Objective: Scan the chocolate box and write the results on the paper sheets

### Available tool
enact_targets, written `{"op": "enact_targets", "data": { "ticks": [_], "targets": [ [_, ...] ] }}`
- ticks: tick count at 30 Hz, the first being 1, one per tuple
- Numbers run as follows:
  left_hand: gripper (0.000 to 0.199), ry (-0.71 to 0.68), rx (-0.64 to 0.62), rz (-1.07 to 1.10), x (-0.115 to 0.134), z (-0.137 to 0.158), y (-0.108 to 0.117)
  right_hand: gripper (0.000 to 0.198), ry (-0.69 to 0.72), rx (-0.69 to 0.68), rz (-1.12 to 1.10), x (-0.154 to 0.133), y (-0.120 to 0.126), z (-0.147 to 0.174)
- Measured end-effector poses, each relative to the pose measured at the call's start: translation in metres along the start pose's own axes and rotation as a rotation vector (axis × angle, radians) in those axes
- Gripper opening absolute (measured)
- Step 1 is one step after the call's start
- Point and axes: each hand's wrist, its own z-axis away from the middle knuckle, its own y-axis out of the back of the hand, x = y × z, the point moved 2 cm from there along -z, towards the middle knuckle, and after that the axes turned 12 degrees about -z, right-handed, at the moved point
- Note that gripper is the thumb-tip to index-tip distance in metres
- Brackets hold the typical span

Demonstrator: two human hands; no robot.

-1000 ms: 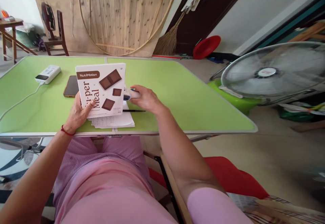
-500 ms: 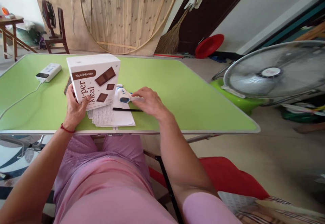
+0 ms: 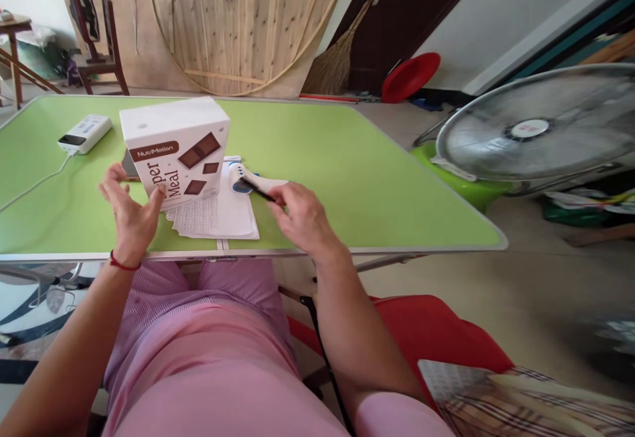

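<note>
My left hand [image 3: 129,215] is open at the lower left of a white NutriMotion box [image 3: 198,179]; its fingers are spread and its thumb lies at the box's front corner. The box stands upright on the table. Pinched in my right hand [image 3: 303,219] is a black pen [image 3: 258,189], its far end over a white and blue handheld device [image 3: 241,176] with a pale handle. That device lies at the upper edge of a stack of paper [image 3: 233,215], whose left sheets carry dense writing. Behind the box, a dark phone-like object [image 3: 129,166] is partly hidden.
The green table [image 3: 387,205] has a metal edge. A white power bank [image 3: 85,134] with a cable sits at its left. Right of the table stands a large fan [image 3: 536,129]. A red chair seat [image 3: 436,331] is beside my right arm.
My right hand has picked up the pen from the paper. My left hand has loosened from the box and spread its fingers. The view has shifted slightly.
</note>
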Motion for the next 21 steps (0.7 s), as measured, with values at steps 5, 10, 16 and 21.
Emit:
{"op": "enact_targets", "data": {
  "ticks": [5, 10, 16, 21],
  "targets": [
    [0.034, -0.430, -0.143, -0.210, 0.044, 0.042, 0.014, 0.013, -0.068, 0.381, -0.510, -0.031, 0.010, 0.012],
    [0.030, -0.589, -0.397, -0.373, 0.056, 0.078, 0.004, 0.015, -0.193, 0.263, -0.984, -0.083, -0.025, 0.010],
    [0.031, -0.631, -0.382, -0.418, 0.050, 0.086, -0.002, 0.013, -0.353, 0.151, -1.052, -0.095, -0.070, 0.007],
    [0.031, -0.655, -0.439, -0.419, 0.049, 0.086, -0.001, 0.005, -0.303, 0.084, -0.841, -0.072, -0.059, 0.020]
  ]
}}
